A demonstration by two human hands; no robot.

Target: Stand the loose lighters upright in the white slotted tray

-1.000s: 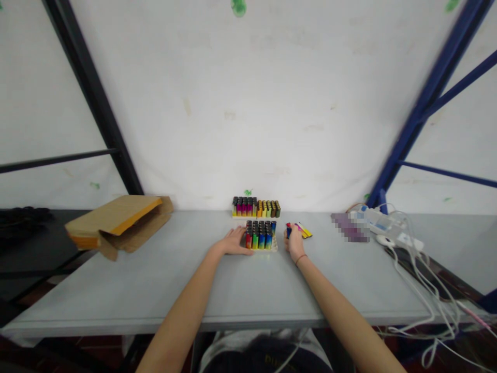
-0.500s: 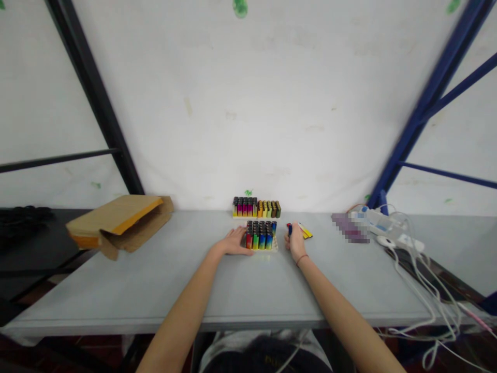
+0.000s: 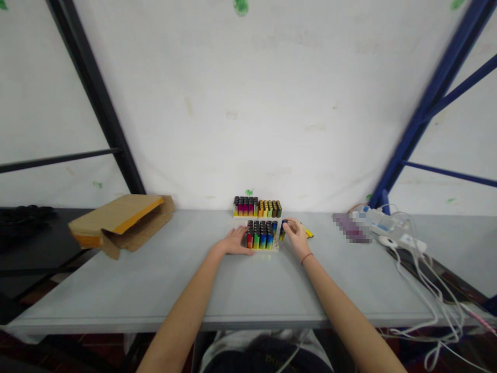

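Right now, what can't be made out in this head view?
All in the head view:
- Loose yellow item: partly hidden by the right hand.
- Front lighters: any print too small.
- Purple item: pixelated.
- Cardboard box: inside mostly hidden by its top.
- Black bundle: cut off by left edge.

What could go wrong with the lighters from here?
The lighter in the right hand might slip, as it appears held by its upper part. It could also knock the standing lighters close by in the front tray. The left hand, at the tray's left side, might nudge it.
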